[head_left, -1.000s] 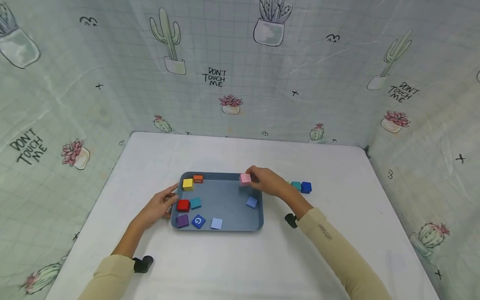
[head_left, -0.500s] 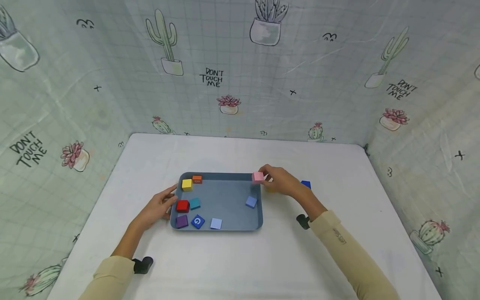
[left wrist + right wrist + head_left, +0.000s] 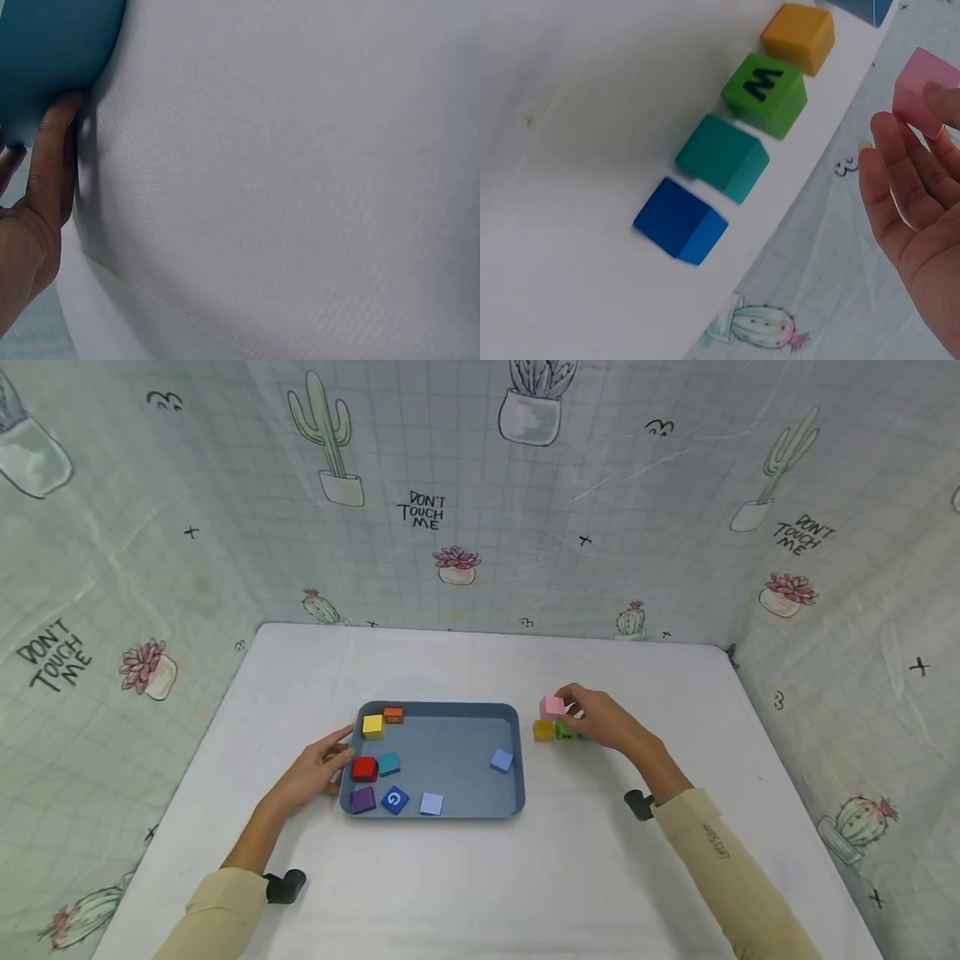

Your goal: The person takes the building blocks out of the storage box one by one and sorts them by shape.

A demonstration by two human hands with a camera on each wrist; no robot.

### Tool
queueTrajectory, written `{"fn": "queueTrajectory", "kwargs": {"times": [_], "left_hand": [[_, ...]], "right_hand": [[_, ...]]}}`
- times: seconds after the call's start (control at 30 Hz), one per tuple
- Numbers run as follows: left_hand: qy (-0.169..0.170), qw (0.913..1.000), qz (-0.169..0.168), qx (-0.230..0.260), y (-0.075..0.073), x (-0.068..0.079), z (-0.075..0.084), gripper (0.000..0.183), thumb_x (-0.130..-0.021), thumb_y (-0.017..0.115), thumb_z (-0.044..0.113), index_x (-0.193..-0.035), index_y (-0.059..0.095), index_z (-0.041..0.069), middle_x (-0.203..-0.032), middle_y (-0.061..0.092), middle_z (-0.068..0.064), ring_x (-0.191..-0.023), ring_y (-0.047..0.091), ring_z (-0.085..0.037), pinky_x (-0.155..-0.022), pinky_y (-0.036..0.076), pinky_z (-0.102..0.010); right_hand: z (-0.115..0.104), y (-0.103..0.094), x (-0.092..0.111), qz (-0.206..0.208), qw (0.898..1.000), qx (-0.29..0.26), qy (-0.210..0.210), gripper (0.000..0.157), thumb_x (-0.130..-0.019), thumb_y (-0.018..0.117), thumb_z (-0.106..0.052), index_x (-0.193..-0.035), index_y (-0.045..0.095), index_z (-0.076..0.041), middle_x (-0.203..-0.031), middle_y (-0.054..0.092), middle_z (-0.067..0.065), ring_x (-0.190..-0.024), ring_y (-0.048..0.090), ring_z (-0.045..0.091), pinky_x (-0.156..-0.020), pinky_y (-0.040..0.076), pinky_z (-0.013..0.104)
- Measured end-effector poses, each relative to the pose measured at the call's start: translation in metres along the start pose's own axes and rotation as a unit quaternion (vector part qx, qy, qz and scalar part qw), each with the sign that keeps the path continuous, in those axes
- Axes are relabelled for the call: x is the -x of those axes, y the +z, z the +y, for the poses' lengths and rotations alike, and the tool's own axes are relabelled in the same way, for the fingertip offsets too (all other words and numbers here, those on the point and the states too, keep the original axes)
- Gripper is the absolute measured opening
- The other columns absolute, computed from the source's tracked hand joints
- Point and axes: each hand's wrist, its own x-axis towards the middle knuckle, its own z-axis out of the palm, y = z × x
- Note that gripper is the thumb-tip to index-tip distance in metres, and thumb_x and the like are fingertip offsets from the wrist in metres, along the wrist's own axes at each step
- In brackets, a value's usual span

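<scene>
In the head view, my right hand (image 3: pixel 600 718) pinches a pink cube (image 3: pixel 552 707) between thumb and fingers, to the right of the tray. Behind that cube stand an orange-yellow cube (image 3: pixel 543 731) and a green cube (image 3: pixel 566 731). The right wrist view shows the row: an orange cube (image 3: pixel 799 37), a green cube marked W (image 3: pixel 765 96), a teal cube (image 3: pixel 723 157) and a blue cube (image 3: pixel 680 220). My left hand (image 3: pixel 311 774) lies at the left end of the blue-grey tray (image 3: pixel 450 703), fingertips against its side; in the left wrist view a finger (image 3: pixel 51 154) presses its wall.
Inside the tray are a yellow cube (image 3: pixel 373 727), an orange cube (image 3: pixel 393 716), a red cube (image 3: pixel 365 768), a teal cube (image 3: pixel 388 764), a purple cube (image 3: pixel 363 799) and several blue ones. Cactus-print cloth (image 3: pixel 465 460) hangs around the white table (image 3: pixel 480 885).
My right hand has carried the pink cube rightward, from over the tray's far right corner to above the row of cubes beside it. The left hand has stayed at the tray.
</scene>
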Motion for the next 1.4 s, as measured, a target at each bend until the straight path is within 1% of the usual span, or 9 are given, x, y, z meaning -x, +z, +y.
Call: {"fn": "queueTrajectory", "kwargs": {"times": [0.17,0.27,0.47,0.63,0.8,0.97,1.17,1.4], "left_hand": [[0.001,1.0,-0.001,-0.002,-0.001,0.001,0.001,0.06,-0.099,0.05,0.026,-0.151,0.023,0.015,-0.134,0.038,-0.026,-0.115,0.046,-0.042,-0.073,0.055,-0.038],[-0.007,0.9999,0.003,-0.007,-0.002,0.001,0.001,0.06,-0.099,0.049,0.027,-0.151,0.022,0.013,-0.133,0.038,-0.027,-0.115,0.046,-0.042,-0.073,0.055,-0.038],[-0.025,0.9991,0.018,-0.028,-0.002,-0.001,0.006,0.058,-0.099,0.047,0.026,-0.149,0.023,0.008,-0.129,0.042,-0.028,-0.108,0.051,-0.04,-0.072,0.055,-0.038],[-0.034,0.9989,0.017,-0.028,-0.002,-0.002,0.008,0.058,-0.099,0.047,0.025,-0.149,0.023,0.008,-0.129,0.042,-0.028,-0.11,0.052,-0.041,-0.075,0.055,-0.04],[-0.037,0.999,0.016,-0.02,0.0,-0.001,0.007,0.058,-0.099,0.048,0.026,-0.149,0.024,0.009,-0.13,0.042,-0.028,-0.11,0.051,-0.041,-0.075,0.055,-0.04],[-0.03,0.9993,0.017,-0.017,0.001,-0.002,0.005,0.058,-0.098,0.049,0.026,-0.149,0.025,0.009,-0.129,0.043,-0.028,-0.108,0.052,-0.04,-0.074,0.055,-0.039],[-0.023,0.9996,0.014,-0.009,0.002,-0.001,0.005,0.059,-0.098,0.049,0.026,-0.149,0.026,0.009,-0.128,0.043,-0.027,-0.107,0.052,-0.038,-0.073,0.055,-0.037],[-0.015,0.9999,0.006,0.002,0.001,0.0,0.007,0.058,-0.098,0.049,0.024,-0.149,0.025,0.007,-0.129,0.042,-0.027,-0.103,0.051,-0.035,-0.071,0.056,-0.033]], "right_hand": [[0.009,-0.012,0.008,0.017,1.0,0.001,0.0,0.036,-0.091,0.063,-0.016,-0.123,0.051,-0.004,-0.112,0.061,0.01,-0.101,0.057,0.025,-0.086,0.049,0.041],[0.015,-0.02,0.012,0.023,1.0,0.003,0.004,0.037,-0.092,0.062,-0.017,-0.124,0.05,-0.004,-0.113,0.06,0.012,-0.103,0.057,0.026,-0.087,0.049,0.042],[0.026,-0.032,0.019,0.034,0.999,0.01,0.016,0.039,-0.092,0.061,-0.017,-0.126,0.048,-0.003,-0.113,0.06,0.015,-0.104,0.056,0.029,-0.087,0.049,0.045],[0.04,-0.038,0.025,0.038,0.999,0.013,0.03,0.039,-0.093,0.06,-0.015,-0.127,0.047,-0.002,-0.115,0.058,0.018,-0.106,0.055,0.032,-0.087,0.048,0.047],[0.052,-0.041,0.031,0.032,0.998,0.013,0.043,0.038,-0.093,0.06,-0.013,-0.126,0.047,0.001,-0.116,0.058,0.02,-0.107,0.054,0.034,-0.088,0.047,0.049],[0.063,-0.04,0.038,0.029,0.998,0.019,0.046,0.038,-0.093,0.061,-0.012,-0.125,0.047,0.004,-0.114,0.058,0.023,-0.106,0.054,0.036,-0.088,0.047,0.051],[0.08,-0.037,0.046,0.031,0.998,0.028,0.056,0.037,-0.093,0.06,-0.012,-0.124,0.048,0.004,-0.114,0.058,0.023,-0.105,0.054,0.037,-0.087,0.047,0.051],[0.095,-0.041,0.051,0.036,0.996,0.035,0.074,0.036,-0.094,0.058,-0.011,-0.125,0.047,0.004,-0.114,0.057,0.024,-0.105,0.054,0.037,-0.088,0.047,0.052]]}}
